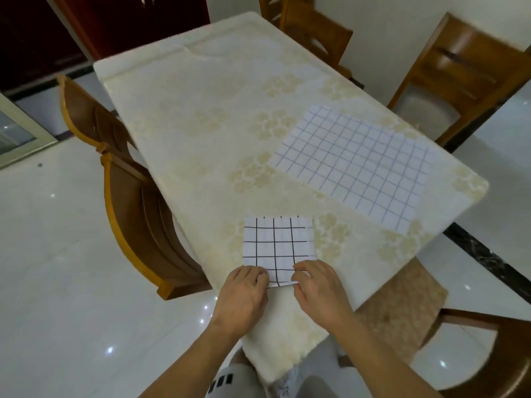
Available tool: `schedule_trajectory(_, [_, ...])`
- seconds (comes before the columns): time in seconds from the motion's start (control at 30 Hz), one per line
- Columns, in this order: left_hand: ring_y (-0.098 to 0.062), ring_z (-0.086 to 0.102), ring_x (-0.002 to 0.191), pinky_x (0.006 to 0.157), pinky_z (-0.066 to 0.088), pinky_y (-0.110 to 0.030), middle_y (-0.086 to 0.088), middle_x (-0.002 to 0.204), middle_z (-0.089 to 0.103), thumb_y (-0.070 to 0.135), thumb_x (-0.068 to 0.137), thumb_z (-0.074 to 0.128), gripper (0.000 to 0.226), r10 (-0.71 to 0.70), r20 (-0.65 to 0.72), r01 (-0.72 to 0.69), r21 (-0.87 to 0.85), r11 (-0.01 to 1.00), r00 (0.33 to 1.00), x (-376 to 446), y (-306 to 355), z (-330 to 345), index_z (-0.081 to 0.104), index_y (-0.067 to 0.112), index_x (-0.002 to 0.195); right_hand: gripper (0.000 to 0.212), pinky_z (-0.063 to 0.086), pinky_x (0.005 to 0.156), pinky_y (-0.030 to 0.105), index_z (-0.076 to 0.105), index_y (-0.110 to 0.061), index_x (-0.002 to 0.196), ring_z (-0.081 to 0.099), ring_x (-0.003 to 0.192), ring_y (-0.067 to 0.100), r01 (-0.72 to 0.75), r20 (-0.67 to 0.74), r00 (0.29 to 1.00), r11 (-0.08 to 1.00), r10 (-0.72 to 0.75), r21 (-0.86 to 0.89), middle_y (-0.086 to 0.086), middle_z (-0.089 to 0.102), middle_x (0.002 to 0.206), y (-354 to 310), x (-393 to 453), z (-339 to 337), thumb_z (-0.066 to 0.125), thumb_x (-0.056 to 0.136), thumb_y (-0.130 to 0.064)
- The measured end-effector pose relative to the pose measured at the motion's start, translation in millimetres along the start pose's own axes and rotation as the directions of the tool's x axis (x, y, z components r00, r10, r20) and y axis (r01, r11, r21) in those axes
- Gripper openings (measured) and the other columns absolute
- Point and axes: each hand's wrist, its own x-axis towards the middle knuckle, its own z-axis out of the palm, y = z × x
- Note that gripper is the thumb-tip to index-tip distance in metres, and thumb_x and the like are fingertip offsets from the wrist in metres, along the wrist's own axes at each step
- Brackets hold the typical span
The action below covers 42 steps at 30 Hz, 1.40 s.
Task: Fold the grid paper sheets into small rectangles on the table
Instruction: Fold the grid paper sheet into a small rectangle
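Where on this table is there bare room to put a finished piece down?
The far half of the table is bare, beyond the flat grid sheet, and so is the strip along the left edge. The near corner is crowded: both hands pinch the folded sheet there.

Bare forearms without sleeves; white shorts [230, 377] with small black rectangular marks.
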Motion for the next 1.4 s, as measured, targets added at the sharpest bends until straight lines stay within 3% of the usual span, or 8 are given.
schedule_trajectory(0.37, [-0.022, 0.059, 0.079, 0.077, 0.051, -0.033, 0.0, 0.089, 0.064, 0.02, 0.08, 0.051, 0.017, -0.014, -0.025, 0.015, 0.007, 1.0, 1.0, 47, -4, -29, 0.064, 0.015, 0.091, 0.012, 0.047, 0.095, 0.033, 0.072, -0.02, 0.089, 0.062, 0.097, 0.017, -0.082, -0.078, 0.994, 0.995, 0.078, -0.048, -0.003, 0.066, 0.104, 6, 23, -14, 0.073, 0.078, -0.014])
schedule_trajectory(0.6, [-0.019, 0.057, 0.069, 0.067, 0.052, -0.032, 0.003, 0.077, 0.061, 0.023, 0.078, 0.043, 0.02, -0.063, 0.011, 0.063, -0.016, 0.998, 0.998, 100, -39, -21, 0.062, 0.018, 0.082, 0.012, 0.049, 0.096, 0.038, 0.072, -0.019, 0.088, 0.062, 0.099, 0.018, -0.088, -0.05, 0.995, 0.993, 0.084, -0.082, -0.001, 0.066, 0.105, 29, 84, -3, 0.073, 0.077, -0.014])
schedule_trajectory(0.73, [-0.018, 0.057, 0.064, 0.065, 0.055, -0.032, 0.003, 0.074, 0.061, 0.022, 0.076, 0.041, 0.023, -0.094, 0.039, 0.094, -0.014, 0.995, 0.995, 123, -56, -8, 0.063, 0.017, 0.078, 0.012, 0.041, 0.1, 0.033, 0.073, -0.021, 0.087, 0.063, 0.103, 0.019, -0.117, -0.018, 0.993, 0.986, 0.115, -0.12, 0.0, 0.068, 0.106, 43, 112, 18, 0.072, 0.076, -0.015])
schedule_trajectory(0.83, [-0.022, 0.064, 0.079, 0.079, 0.056, -0.037, -0.001, 0.091, 0.067, 0.022, 0.074, 0.042, 0.028, -0.147, 0.099, 0.146, 0.014, 0.989, 0.984, 130, -69, 4, 0.066, 0.016, 0.088, 0.019, 0.042, 0.101, 0.035, 0.073, -0.021, 0.096, 0.062, 0.107, 0.021, -0.155, 0.01, 0.987, 0.98, 0.158, -0.126, 0.002, 0.067, 0.112, 50, 122, 31, 0.06, 0.082, -0.019])
schedule_trajectory(0.93, [-0.027, 0.063, 0.104, 0.097, 0.05, -0.047, -0.009, 0.117, 0.065, 0.023, 0.075, 0.041, 0.04, -0.231, 0.126, 0.229, 0.035, 0.973, 0.965, 129, -78, 11, 0.065, 0.014, 0.105, 0.029, 0.049, 0.1, 0.04, 0.071, -0.02, 0.108, 0.06, 0.116, 0.024, -0.225, 0.056, 0.97, 0.964, 0.235, -0.141, 0.004, 0.064, 0.124, 52, 118, 37, 0.069, 0.08, -0.014])
schedule_trajectory(1.03, [-0.028, 0.06, 0.114, 0.104, 0.045, -0.048, -0.011, 0.127, 0.061, 0.023, 0.078, 0.042, 0.045, -0.214, 0.145, 0.215, 0.008, 0.977, 0.966, 118, -74, 18, 0.063, 0.012, 0.117, 0.038, 0.041, 0.108, 0.044, 0.065, -0.016, 0.122, 0.052, 0.13, 0.028, -0.205, 0.068, 0.974, 0.967, 0.217, -0.152, 0.008, 0.057, 0.137, 49, 105, 45, 0.046, 0.089, -0.021])
schedule_trajectory(1.17, [-0.026, 0.044, 0.138, 0.114, 0.029, -0.046, -0.011, 0.149, 0.048, 0.027, 0.087, 0.053, 0.055, -0.127, 0.165, 0.135, -0.037, 0.99, 0.978, 104, -61, 33, 0.052, 0.008, 0.139, 0.05, 0.029, 0.117, 0.048, 0.047, -0.011, 0.146, 0.03, 0.148, 0.027, -0.168, 0.115, 0.976, 0.974, 0.186, -0.151, 0.01, 0.038, 0.157, 38, 95, 55, 0.034, 0.101, -0.029])
schedule_trajectory(1.4, [-0.021, 0.014, 0.152, 0.119, 0.02, -0.044, -0.007, 0.164, 0.018, 0.045, 0.102, 0.035, 0.066, -0.149, 0.196, 0.155, -0.012, 0.988, 0.969, 90, -62, 61, 0.021, 0.01, 0.156, 0.062, 0.022, 0.119, 0.045, 0.021, -0.009, 0.157, 0.016, 0.153, 0.022, -0.113, 0.243, 0.956, 0.971, 0.163, -0.209, 0.007, 0.018, 0.166, 32, 86, 75, 0.024, 0.105, -0.043])
